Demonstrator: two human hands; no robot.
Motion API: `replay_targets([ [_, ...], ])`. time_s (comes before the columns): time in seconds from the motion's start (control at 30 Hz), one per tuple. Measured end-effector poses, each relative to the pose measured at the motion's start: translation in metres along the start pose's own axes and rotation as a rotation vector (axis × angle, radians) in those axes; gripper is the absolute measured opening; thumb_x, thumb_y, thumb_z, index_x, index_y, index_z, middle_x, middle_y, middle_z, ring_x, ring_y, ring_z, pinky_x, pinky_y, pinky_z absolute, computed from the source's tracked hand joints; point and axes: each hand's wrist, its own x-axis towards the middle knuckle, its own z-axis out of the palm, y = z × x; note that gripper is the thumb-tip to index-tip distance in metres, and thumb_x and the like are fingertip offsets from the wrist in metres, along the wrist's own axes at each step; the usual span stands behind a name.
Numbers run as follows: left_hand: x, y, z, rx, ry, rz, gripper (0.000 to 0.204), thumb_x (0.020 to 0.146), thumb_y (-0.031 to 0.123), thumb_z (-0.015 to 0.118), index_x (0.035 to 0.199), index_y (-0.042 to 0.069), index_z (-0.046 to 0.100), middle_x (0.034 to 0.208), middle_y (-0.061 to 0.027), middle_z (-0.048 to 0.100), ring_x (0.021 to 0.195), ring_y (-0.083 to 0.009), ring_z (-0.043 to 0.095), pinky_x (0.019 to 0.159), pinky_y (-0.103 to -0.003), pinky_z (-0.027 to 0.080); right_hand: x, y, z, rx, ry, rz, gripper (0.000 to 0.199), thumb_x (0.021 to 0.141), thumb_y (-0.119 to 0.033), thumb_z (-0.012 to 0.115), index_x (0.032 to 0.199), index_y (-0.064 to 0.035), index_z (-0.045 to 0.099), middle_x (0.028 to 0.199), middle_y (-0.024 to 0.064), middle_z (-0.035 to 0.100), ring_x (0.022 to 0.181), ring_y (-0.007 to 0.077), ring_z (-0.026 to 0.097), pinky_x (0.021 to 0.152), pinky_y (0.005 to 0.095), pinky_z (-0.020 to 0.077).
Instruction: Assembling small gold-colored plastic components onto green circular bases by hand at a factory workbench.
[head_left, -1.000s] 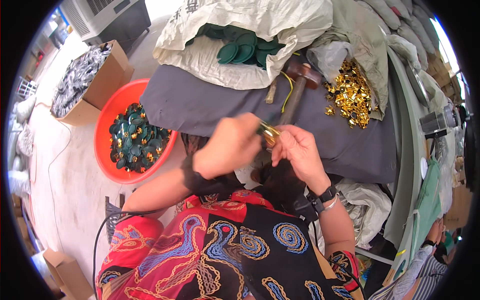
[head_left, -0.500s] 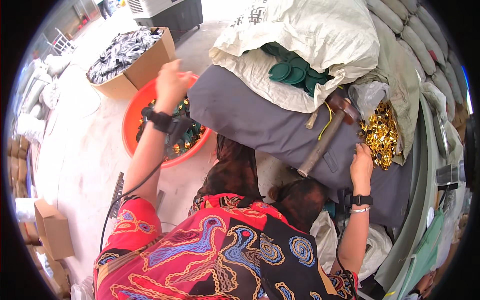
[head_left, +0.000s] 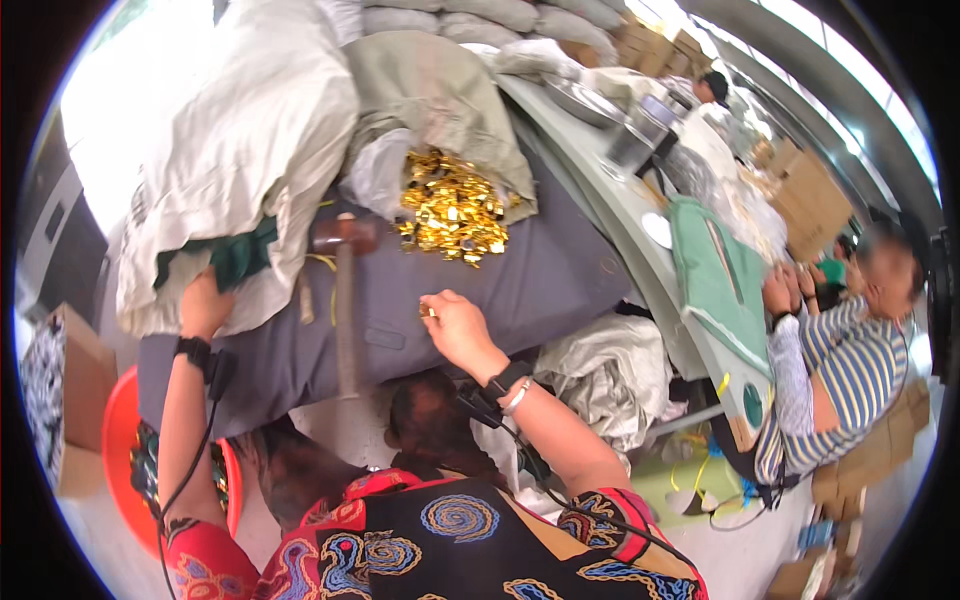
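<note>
My left hand point(head_left: 205, 303) reaches into the mouth of a white woven sack point(head_left: 250, 120), against the dark green discs point(head_left: 243, 252) inside it. Its fingers are mostly hidden there. Over the grey padded surface point(head_left: 540, 270), my right hand point(head_left: 462, 330) pinches a small shiny gold piece point(head_left: 427, 311) between thumb and fingers. Just beyond it, a heap of gold pieces point(head_left: 455, 210) spills from a greenish-grey sack point(head_left: 440, 90). Between my hands lies a hammer point(head_left: 346, 300), its head toward the far side.
An orange basin point(head_left: 120, 420) holding green and gold pieces stands low at left, beside a cardboard box point(head_left: 88, 390). On the right, a long table point(head_left: 590, 165) bears a green cloth bag point(head_left: 715, 270); a person in a striped top point(head_left: 850, 370) sits beyond.
The view has swung to the right. My left hand has gone from above the orange basin into the white sack. My right hand has drawn back from the gold heap, a gold piece showing in its fingers.
</note>
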Motion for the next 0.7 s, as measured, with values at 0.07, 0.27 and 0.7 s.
replay_targets([
  [0.07, 0.012, -0.001, 0.005, -0.012, 0.015, 0.033, 0.04, 0.07, 0.011, 0.057, 0.109, 0.0, 0.057, 0.099, -0.0244, 0.063, 0.091, -0.0407, 0.06, 0.08, -0.046, 0.048, -0.004, 0.001, -0.008, -0.011, 0.059, -0.041, 0.025, 0.077, -0.007, 0.062, 0.101, -0.0033, 0.061, 0.09, 0.0134, 0.059, 0.087, 0.0332, 0.059, 0.076, 0.041, 0.0491],
  [0.27, 0.008, 0.007, 0.002, -0.05, 0.142, -0.008, 0.025, 0.072, 0.009, 0.053, 0.093, -0.002, 0.062, 0.088, -0.0253, 0.062, 0.085, -0.0423, 0.059, 0.076, -0.047, 0.047, -0.001, 0.008, -0.015, -0.157, -0.006, 0.03, 0.013, 0.075, 0.0, 0.059, 0.087, -0.0009, 0.056, 0.084, 0.0191, 0.055, 0.077, 0.0374, 0.059, 0.069, 0.0448, 0.0494],
  [0.7, -0.002, -0.002, -0.001, -0.089, 0.291, -0.041, 0.022, 0.073, 0.012, 0.054, 0.088, -0.003, 0.059, 0.081, -0.0279, 0.06, 0.079, -0.0459, 0.058, 0.07, -0.05, 0.045, 0.015, 0.0, -0.03, -0.485, -0.206, -0.164, 0.015, 0.082, -0.007, 0.048, 0.083, 0.0016, 0.06, 0.077, 0.0184, 0.065, 0.073, 0.0332, 0.065, 0.064, 0.0405, 0.0532],
])
